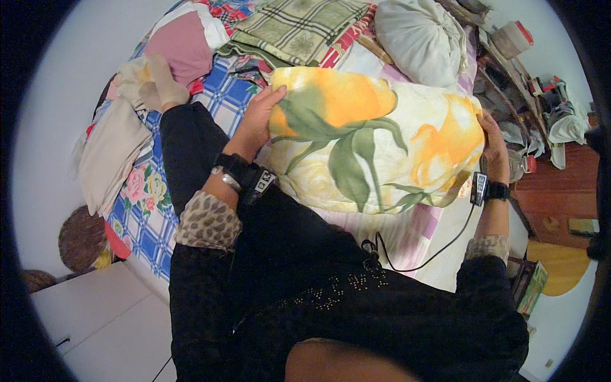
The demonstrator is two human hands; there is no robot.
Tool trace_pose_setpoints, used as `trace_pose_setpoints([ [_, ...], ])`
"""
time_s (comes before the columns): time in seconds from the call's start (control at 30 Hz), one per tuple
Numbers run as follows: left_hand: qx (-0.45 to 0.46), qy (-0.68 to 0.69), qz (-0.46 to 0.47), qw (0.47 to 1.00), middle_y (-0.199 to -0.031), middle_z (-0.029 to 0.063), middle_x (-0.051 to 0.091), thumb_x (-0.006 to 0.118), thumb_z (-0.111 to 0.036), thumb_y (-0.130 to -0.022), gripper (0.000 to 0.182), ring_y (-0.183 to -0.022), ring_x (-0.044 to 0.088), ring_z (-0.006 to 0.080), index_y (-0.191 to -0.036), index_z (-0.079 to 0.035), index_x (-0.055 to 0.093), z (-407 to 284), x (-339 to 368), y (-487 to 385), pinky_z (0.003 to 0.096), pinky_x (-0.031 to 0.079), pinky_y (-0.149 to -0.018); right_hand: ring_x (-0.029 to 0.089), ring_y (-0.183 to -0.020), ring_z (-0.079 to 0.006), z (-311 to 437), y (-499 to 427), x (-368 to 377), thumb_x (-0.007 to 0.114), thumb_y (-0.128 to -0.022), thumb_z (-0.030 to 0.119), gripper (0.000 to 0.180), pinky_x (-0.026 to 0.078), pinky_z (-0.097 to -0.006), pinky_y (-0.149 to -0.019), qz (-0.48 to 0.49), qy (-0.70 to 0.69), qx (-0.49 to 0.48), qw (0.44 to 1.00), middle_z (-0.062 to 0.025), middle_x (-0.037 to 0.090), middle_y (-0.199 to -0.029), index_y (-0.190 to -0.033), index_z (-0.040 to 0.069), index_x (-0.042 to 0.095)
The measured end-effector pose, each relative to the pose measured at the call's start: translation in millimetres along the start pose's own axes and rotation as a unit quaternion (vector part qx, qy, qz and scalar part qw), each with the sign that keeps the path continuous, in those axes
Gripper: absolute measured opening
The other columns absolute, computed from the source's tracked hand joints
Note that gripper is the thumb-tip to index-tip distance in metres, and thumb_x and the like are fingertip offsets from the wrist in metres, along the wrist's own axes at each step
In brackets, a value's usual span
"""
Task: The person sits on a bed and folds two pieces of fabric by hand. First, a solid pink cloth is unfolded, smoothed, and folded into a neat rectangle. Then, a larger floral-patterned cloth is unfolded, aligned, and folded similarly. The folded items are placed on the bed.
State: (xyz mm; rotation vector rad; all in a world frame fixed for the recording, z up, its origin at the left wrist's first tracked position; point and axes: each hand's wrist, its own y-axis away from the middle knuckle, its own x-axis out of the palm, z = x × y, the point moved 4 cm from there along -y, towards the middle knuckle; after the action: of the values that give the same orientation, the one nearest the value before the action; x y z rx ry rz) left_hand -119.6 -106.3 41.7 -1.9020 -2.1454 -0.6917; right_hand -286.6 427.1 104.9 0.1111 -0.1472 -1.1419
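A folded floral cloth, white with yellow-orange blooms and green leaves, is spread between my two hands above the bed. My left hand grips its left edge, thumb on top near the upper corner. My right hand holds the right edge, with most of its fingers hidden by the cloth. Under the cloth lies a pink-and-white checked sheet. A black cable runs from the device on my right wrist to my lap.
Folded green plaid fabric and a tied pale bundle lie beyond the cloth. Pink fabric and beige fabric rest at the left. Jars and bags crowd the right side, near a red-lidded jar.
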Motion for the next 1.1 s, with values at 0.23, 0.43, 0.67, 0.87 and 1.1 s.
trace_pose_setpoints([
  [0.23,-0.102,0.051,0.063,0.991,-0.123,0.0104,0.061,0.049,-0.023,-0.100,0.040,-0.109,0.062,0.0196,-0.133,-0.002,0.047,47,21,18,0.0322,0.051,-0.093,0.056,-0.110,-0.0193,-96,-17,-18,0.053,-0.098,0.036,0.050,0.045,-0.0318,-0.095,-0.091,0.031,0.122,0.988,-0.0084,0.060,-0.122,-0.132,-0.001,0.051],
  [0.43,-0.175,-0.125,0.096,0.972,-0.120,0.0092,0.063,0.059,-0.023,-0.092,0.045,-0.102,0.064,0.0185,-0.131,0.000,0.051,48,26,72,0.0314,0.052,-0.089,0.060,-0.104,-0.0186,-103,40,-4,0.060,-0.094,0.031,0.047,0.049,-0.0318,-0.090,-0.078,0.020,0.115,0.990,-0.0088,0.061,-0.119,-0.129,0.000,0.051],
  [0.67,-0.233,-0.085,0.081,0.965,-0.112,0.0101,0.067,0.067,-0.013,-0.086,0.044,-0.096,0.067,0.0176,-0.125,0.001,0.055,80,21,111,0.0304,0.056,-0.081,0.062,-0.076,-0.0090,-94,89,-23,0.061,-0.093,0.028,0.030,0.050,-0.0241,-0.068,-0.179,0.110,0.126,0.969,0.0003,0.066,-0.091,-0.111,0.004,0.062],
  [0.87,-0.197,0.016,0.122,0.973,-0.114,0.0101,0.066,0.066,-0.010,-0.086,0.042,-0.096,0.066,0.0186,-0.124,0.001,0.055,90,34,117,0.0325,0.055,-0.084,0.055,-0.068,-0.0070,-100,75,-47,0.061,-0.093,0.027,0.023,0.044,-0.0214,-0.061,-0.271,0.143,0.102,0.946,0.0024,0.062,-0.083,-0.103,0.006,0.066],
  [1.1,-0.211,-0.103,0.118,0.965,-0.119,0.0094,0.064,0.064,-0.012,-0.083,0.053,-0.105,0.063,0.0179,-0.133,-0.001,0.050,90,31,125,0.0308,0.050,-0.090,0.061,-0.079,-0.0109,-109,58,-34,0.061,-0.093,0.027,0.029,0.049,-0.0262,-0.071,-0.199,0.135,0.102,0.965,-0.0027,0.066,-0.090,-0.106,0.002,0.065],
])
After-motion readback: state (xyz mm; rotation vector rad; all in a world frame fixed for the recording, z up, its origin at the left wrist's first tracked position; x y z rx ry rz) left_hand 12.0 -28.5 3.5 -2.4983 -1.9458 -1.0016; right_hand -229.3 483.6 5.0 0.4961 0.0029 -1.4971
